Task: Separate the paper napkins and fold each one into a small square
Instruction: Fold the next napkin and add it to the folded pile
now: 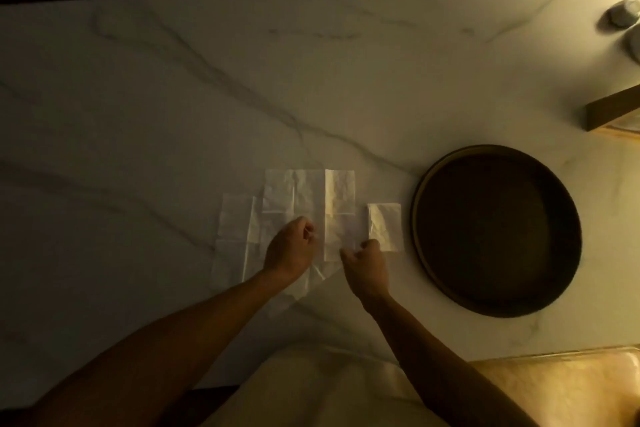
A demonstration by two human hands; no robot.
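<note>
**A:** Nearest: left hand (290,246) and right hand (367,262), both curled, fingertips pinched down on the middle napkin strip (337,215). Looks like mid-fold, bringing the near end up over itself. Can't tell for sure whether paper is actually nipped between the fingers or just pressed flat, too dim.

**B:** Agreed, halving step. Next up probably: lift the near edge, line it up with the far edge, crease flat. Thin tissue, so easy to skew or tear if dragged.

**A:** Count, near to far: two hands. Then paper on the marble table (138,115): left strip (235,219), wide crumpled sheet (287,194) partly under the left wrist, the middle strip, and a small folded napkin (385,226) at right. So four pieces, maybe overlapping, hard to say.

**B:** Only the small one near square. One round dark tray (429,184) just beside it, empty. Farther back right: one wooden block edge (611,111), greyish blobs (623,14), unclear.
</note>
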